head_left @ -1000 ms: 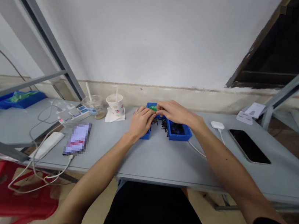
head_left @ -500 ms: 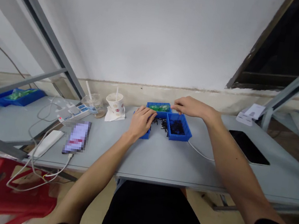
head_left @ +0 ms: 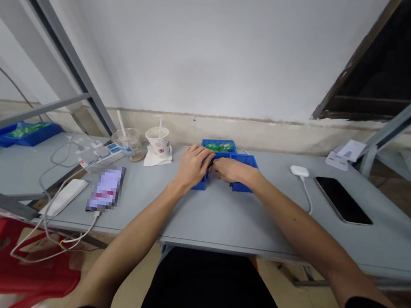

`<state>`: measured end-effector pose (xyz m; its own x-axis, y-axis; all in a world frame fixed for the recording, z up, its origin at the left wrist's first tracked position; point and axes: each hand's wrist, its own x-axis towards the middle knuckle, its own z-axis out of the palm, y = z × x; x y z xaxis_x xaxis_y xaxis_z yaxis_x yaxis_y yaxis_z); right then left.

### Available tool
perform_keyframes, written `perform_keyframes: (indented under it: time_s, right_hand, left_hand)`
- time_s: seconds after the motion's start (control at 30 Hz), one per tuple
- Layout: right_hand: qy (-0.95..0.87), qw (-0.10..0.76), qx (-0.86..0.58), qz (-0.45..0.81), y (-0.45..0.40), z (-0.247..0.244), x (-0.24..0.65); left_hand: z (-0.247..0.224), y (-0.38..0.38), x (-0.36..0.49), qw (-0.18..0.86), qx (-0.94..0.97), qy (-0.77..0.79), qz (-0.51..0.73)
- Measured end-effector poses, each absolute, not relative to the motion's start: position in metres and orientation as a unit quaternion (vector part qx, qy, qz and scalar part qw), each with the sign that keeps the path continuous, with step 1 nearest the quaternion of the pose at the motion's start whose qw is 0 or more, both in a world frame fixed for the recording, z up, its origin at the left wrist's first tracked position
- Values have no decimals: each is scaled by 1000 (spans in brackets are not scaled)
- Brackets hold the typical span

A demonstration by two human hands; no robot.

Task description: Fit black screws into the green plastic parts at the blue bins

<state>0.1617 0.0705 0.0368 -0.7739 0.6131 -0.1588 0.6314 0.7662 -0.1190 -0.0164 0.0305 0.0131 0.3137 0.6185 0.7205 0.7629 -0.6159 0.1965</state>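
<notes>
My left hand (head_left: 193, 166) is over the left blue bin (head_left: 198, 185), its fingers bent together and closed on something too small to make out. My right hand (head_left: 231, 170) meets it from the right, fingertips pinched close to the left fingertips. Small black pieces show between the two hands. Partly under my right hand and wrist lies the right blue bin (head_left: 243, 187). Behind both hands stands a blue bin (head_left: 218, 141) with green items (head_left: 219, 147) in it.
Left on the table are a paper cup (head_left: 158, 142), a clear cup (head_left: 130, 144), a power strip (head_left: 103, 156) and a phone (head_left: 106, 188). At right lie a white case (head_left: 299, 171) with a cable and a black phone (head_left: 343, 200). A red stool (head_left: 3, 258) stands lower left.
My right hand has moved left and down from beside the green items' bin to my left fingertips. The white case, hidden before by my arm, now shows. My left hand has barely moved.
</notes>
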Motion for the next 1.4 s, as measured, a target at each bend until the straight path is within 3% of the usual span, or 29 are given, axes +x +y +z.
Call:
perform_keyframes:
  time_s: [0.2, 0.5, 0.7, 0.77, 0.9, 1.0, 1.13, 1.27, 1.4]
  right_hand:
    - [929, 70, 357, -74, 68, 30, 155]
    - [937, 15, 349, -21, 67, 16, 149]
    - [932, 42, 357, -54, 76, 21, 157]
    - [935, 1, 346, -77, 82, 27, 164]
    - [910, -197, 338, -135, 93, 43, 178]
    - [865, -295, 325, -242, 96, 51, 180]
    - [796, -357, 295, -390, 97, 54, 176]
    - [761, -411, 280, -417, 95, 55, 174]
    - [732, -406, 276, -472, 92, 56, 172]
  left_hand:
    - [13, 31, -16, 89, -807, -422, -404]
    - [13, 30, -15, 88, -812, -413, -403]
    - [14, 29, -15, 90, -811, -402, -416]
    - [15, 28, -16, 87, -807, -403, -423]
    - [15, 27, -17, 78, -799, -410, -433]
    - [14, 28, -17, 66, -789, -428, -436]
    - [12, 29, -17, 56, -780, -462, -418]
    - [13, 30, -17, 57, -775, -487, -399]
    - [13, 31, -18, 77, -785, -479, -385]
